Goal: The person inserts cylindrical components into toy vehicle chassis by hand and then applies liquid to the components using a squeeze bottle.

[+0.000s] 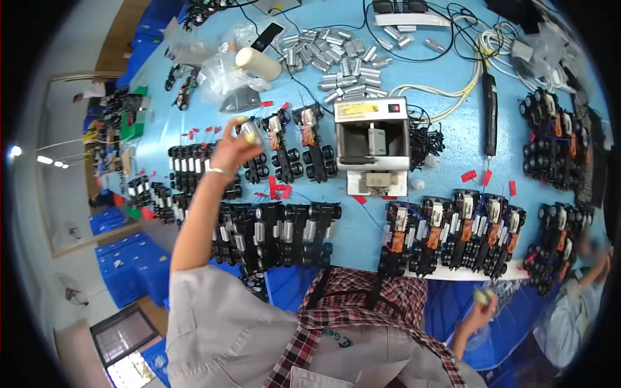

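My left hand is raised over the rows of small vehicle chassis at the left, its fingers pinched on a silver cylindrical part. Dark chassis with orange and white pieces lie just right of it. Low at the right, beyond the table's front edge, my right hand is blurred, with fingers bent around a small pale object too unclear to name. Above it stands a row of chassis with orange connectors. A metal-framed device holds a grey block in its opening at the centre.
Many silver cylinders are heaped at the back. A white roll and plastic bags lie left of them. A black tool and cables are at the right. Another person is at the far right.
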Motion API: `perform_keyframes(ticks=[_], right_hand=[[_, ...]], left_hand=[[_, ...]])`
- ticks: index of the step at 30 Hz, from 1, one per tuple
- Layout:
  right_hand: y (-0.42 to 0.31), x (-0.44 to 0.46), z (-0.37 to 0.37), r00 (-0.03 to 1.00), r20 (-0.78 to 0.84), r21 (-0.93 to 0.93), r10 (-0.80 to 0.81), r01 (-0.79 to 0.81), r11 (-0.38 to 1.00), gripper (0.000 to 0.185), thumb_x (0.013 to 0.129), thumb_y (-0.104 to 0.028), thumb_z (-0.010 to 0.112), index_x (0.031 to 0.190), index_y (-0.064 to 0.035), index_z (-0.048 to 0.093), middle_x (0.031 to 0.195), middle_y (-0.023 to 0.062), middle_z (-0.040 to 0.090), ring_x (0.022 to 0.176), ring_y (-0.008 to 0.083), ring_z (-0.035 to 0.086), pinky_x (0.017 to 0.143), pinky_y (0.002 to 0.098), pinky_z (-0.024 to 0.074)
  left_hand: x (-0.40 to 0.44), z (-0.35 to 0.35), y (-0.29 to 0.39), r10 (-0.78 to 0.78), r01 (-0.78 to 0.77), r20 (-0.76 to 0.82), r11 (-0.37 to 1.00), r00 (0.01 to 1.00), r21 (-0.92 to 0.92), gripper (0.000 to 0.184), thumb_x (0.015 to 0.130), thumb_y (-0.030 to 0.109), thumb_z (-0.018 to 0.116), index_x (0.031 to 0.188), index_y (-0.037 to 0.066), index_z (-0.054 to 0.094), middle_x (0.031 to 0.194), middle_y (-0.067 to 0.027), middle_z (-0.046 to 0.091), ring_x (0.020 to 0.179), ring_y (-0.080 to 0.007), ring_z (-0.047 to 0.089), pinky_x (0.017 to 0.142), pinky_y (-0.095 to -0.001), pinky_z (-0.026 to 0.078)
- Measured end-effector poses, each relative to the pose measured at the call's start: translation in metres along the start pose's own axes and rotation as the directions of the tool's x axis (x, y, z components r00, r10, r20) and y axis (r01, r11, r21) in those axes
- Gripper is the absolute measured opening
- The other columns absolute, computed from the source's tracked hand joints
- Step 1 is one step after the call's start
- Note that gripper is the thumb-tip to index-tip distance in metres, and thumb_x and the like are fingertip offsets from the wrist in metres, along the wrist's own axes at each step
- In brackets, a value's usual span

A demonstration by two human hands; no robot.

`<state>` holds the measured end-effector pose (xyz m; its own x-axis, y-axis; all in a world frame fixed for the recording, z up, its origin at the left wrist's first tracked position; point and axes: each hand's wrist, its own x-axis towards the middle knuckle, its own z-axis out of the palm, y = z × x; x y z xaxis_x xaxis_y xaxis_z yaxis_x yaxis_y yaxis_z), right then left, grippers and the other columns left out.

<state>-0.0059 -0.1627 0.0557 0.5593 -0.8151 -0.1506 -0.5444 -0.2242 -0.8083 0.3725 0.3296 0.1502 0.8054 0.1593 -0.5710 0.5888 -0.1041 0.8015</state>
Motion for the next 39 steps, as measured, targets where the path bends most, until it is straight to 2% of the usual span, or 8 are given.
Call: perform_keyframes(ticks=[2, 5, 7, 11, 14, 20, 26, 39], right_hand=[[-0.119, -0.043, 0.086, 0.937, 0.345, 0.18, 0.043, -0.111, 0.977, 0.022, 0.068, -0.001, 0.065, 0.088, -0.0021, 0.055, 0.089, 0.0044, 0.056, 0.076, 0.0126, 0.053, 0.069, 0.0236, 0.0447], [-0.176, -0.095, 0.206, 0.656, 0.704, 0.458, -0.273, -0.125, 0.88, 0.03, 0.067, -0.002, 0.067, 0.091, -0.0021, 0.049, 0.094, 0.0042, 0.05, 0.085, 0.0137, 0.051, 0.075, 0.0261, 0.0432], [-0.211, -0.118, 0.29, 0.706, 0.644, 0.601, -0.296, -0.226, 0.767, 0.028, 0.072, -0.001, 0.063, 0.093, -0.0032, 0.045, 0.094, 0.0044, 0.05, 0.088, 0.0134, 0.049, 0.078, 0.0257, 0.0406], [-0.238, -0.096, 0.411, 0.85, 0.372, 0.407, -0.373, 0.212, 0.889, 0.024, 0.076, -0.004, 0.059, 0.095, -0.0023, 0.044, 0.09, 0.0057, 0.052, 0.082, 0.0132, 0.049, 0.074, 0.0266, 0.0407], [-0.222, -0.075, 0.447, 0.875, 0.382, 0.353, -0.297, 0.159, 0.922, 0.023, 0.078, -0.005, 0.057, 0.097, -0.0021, 0.045, 0.088, 0.0053, 0.053, 0.079, 0.0133, 0.049, 0.071, 0.0272, 0.041], [-0.213, -0.069, 0.453, 0.868, 0.496, 0.461, 0.017, -0.28, 0.842, 0.025, 0.082, -0.007, 0.051, 0.105, -0.0017, 0.046, 0.087, 0.0042, 0.054, 0.08, 0.012, 0.049, 0.068, 0.0253, 0.0412], [-0.201, -0.063, 0.454, 0.777, 0.583, 0.413, -0.239, -0.03, 0.91, 0.031, 0.082, -0.004, 0.05, 0.112, -0.0022, 0.046, 0.092, 0.0049, 0.055, 0.083, 0.0118, 0.051, 0.073, 0.0236, 0.0411], [-0.216, -0.082, 0.459, 0.819, 0.525, 0.382, -0.233, 0.018, 0.924, 0.029, 0.078, -0.006, 0.052, 0.106, -0.0016, 0.048, 0.095, 0.0114, 0.055, 0.086, 0.0224, 0.053, 0.075, 0.0305, 0.0416]], left_hand=[[0.012, 0.005, -0.039, -0.063, 0.085, 0.106, 0.973, 0.992, -0.216, 0.035, 0.079, 0.004, 0.056, 0.109, 0.008, 0.04, 0.103, -0.0134, 0.055, 0.095, -0.0282, 0.057, 0.079, -0.0377, 0.051], [0.056, 0.019, -0.091, -0.053, 0.116, 0.131, 0.833, 0.99, -0.541, 0.027, 0.079, 0.003, 0.057, 0.103, 0.005, 0.044, 0.1, -0.0118, 0.055, 0.092, -0.025, 0.057, 0.078, -0.0355, 0.051], [0.066, 0.038, -0.107, -0.025, 0.059, 0.06, 0.727, 0.998, -0.684, 0.023, 0.079, 0.003, 0.057, 0.099, 0.004, 0.046, 0.098, -0.0106, 0.055, 0.09, -0.0224, 0.057, 0.078, -0.033, 0.051], [0.07, 0.058, -0.138, 0.059, -0.174, -0.206, 0.781, 0.977, -0.6, 0.016, 0.081, 0.003, 0.054, 0.095, 0.001, 0.045, 0.095, -0.0088, 0.055, 0.084, -0.0188, 0.057, 0.077, -0.0304, 0.05], [0.084, 0.037, -0.17, 0.264, -0.421, -0.492, 0.875, 0.829, -0.241, 0.018, 0.082, 0.001, 0.052, 0.1, 0.002, 0.047, 0.091, -0.007, 0.055, 0.078, -0.0154, 0.056, 0.071, -0.0258, 0.05], [0.077, 0.052, -0.145, -0.03, -0.101, -0.234, 0.843, 0.972, -0.528, 0.026, 0.084, 0.009, 0.052, 0.109, 0.003, 0.048, 0.087, -0.0052, 0.057, 0.077, -0.0119, 0.055, 0.064, -0.0234, 0.046], [0.087, 0.041, -0.132, -0.13, 0.208, 0.215, 0.894, 0.968, -0.397, 0.033, 0.088, 0.022, 0.049, 0.116, 0.004, 0.047, 0.094, -0.0041, 0.059, 0.081, -0.0136, 0.058, 0.07, -0.025, 0.046], [0.105, 0.03, -0.141, -0.086, 0.157, 0.286, 0.959, 0.954, -0.235, 0.027, 0.087, 0.021, 0.051, 0.108, 0.004, 0.049, 0.091, -0.0035, 0.059, 0.083, -0.0133, 0.058, 0.071, -0.0221, 0.046]])
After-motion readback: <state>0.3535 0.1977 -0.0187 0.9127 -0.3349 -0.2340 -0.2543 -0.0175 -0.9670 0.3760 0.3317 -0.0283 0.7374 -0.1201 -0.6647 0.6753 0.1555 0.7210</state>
